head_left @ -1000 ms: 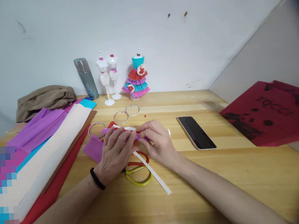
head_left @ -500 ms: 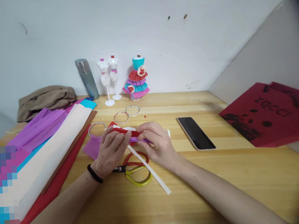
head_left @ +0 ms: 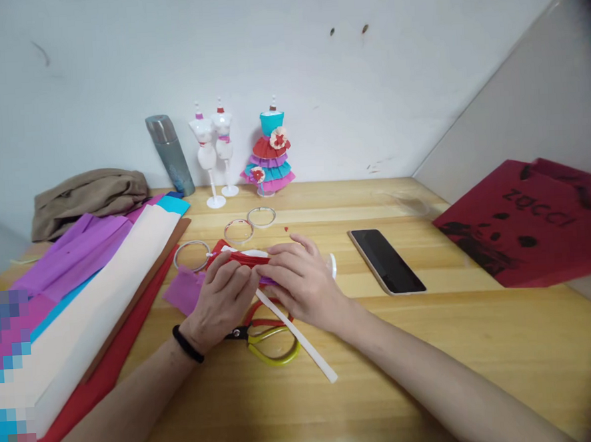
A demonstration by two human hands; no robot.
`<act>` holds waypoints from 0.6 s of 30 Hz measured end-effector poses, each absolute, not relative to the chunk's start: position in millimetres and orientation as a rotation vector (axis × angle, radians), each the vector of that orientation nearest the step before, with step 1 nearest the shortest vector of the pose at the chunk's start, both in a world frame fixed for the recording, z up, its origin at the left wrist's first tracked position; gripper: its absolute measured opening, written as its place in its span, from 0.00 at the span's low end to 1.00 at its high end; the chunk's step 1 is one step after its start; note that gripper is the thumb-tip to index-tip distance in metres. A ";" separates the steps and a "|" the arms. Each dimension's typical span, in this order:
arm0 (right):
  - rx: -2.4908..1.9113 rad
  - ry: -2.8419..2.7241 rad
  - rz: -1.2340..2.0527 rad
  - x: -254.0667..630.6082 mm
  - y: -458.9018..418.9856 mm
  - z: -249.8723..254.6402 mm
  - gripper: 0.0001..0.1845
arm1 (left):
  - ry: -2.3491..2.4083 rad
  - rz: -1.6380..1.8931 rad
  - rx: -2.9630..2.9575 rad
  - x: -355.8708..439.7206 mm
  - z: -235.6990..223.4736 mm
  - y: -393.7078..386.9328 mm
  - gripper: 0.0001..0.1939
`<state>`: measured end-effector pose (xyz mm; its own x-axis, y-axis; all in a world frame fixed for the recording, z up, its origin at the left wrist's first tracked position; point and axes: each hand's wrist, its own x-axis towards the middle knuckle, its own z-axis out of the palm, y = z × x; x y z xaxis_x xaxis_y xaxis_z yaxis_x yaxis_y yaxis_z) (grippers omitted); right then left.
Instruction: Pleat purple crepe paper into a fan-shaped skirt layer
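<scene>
My left hand (head_left: 226,293), with a black band at the wrist, is closed on red crepe paper (head_left: 250,258) gathered in folds. My right hand (head_left: 305,284) pinches at the other end of the same bundle, its fingertips almost meeting those of the left. Purple paper (head_left: 267,281) shows in a thin edge beneath the red. White parts stick out behind the fingers, and a round white base (head_left: 333,265) shows past my right knuckles, like that of a dress form lying down. Under the hands lie scissors (head_left: 280,362) with red and yellow handles, crossed by a cream paper strip (head_left: 306,344).
Coloured crepe sheets (head_left: 103,279) cover the table's left side. Metal rings (head_left: 261,217) lie behind the hands. Mini dress forms (head_left: 206,153), a dressed form (head_left: 274,162) and a thermos (head_left: 171,155) stand at the wall. A phone (head_left: 387,262) and red bag (head_left: 526,227) are right.
My right fingers have shifted slightly left and over the bundle, covering most of the purple paper. More of the round white base shows. My left hand has hardly moved.
</scene>
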<state>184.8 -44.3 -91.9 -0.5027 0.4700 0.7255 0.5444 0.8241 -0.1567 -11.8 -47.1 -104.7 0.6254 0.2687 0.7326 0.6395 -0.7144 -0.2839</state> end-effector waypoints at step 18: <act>-0.671 -2.280 -0.176 216.5 -17.6 -84.5 0.06 | -0.840 -0.923 -2.233 -20.3 -114.3 -38.7 0.10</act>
<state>216.5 -17.6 -84.5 -0.5892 0.4140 0.6939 0.5156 0.8538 -0.0716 -20.3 -38.7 -114.3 0.5632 0.3268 0.7589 0.7246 -0.6368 -0.2635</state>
